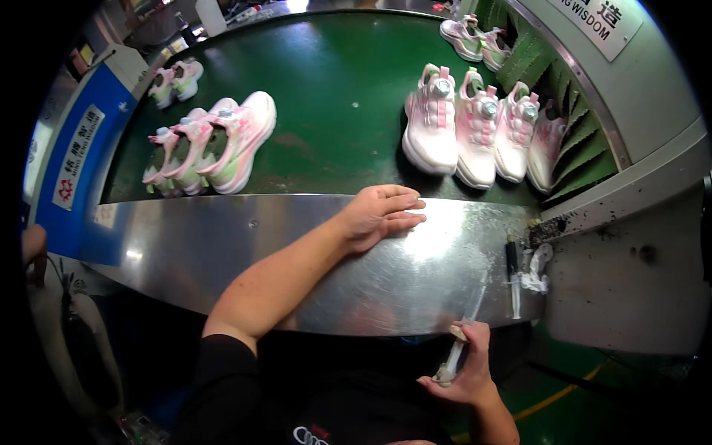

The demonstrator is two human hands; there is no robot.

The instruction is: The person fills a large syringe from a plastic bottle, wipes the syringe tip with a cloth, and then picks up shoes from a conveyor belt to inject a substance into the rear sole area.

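Right hand (463, 367) at lower centre-right was closed around a clear syringe-like applicator (461, 337); left hand (382, 215) lay flat and empty on the steel ledge (222, 252).
No shoe in hand: pink-white pairs (211, 144) upper left and a row of four (475, 126) upper right sat waiting on the green belt (334, 96), grey machine housing (630, 96) at far right.

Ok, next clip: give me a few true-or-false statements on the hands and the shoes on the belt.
1. The left hand rests flat on the steel ledge. True.
2. The right hand is empty. False: it holds a slim brush-like tool.
3. Four pink-and-white shoes stand side by side at the belt's right. True.
4. The belt is red. False: it is green.
5. The left hand grips a shoe. False: it touches none.
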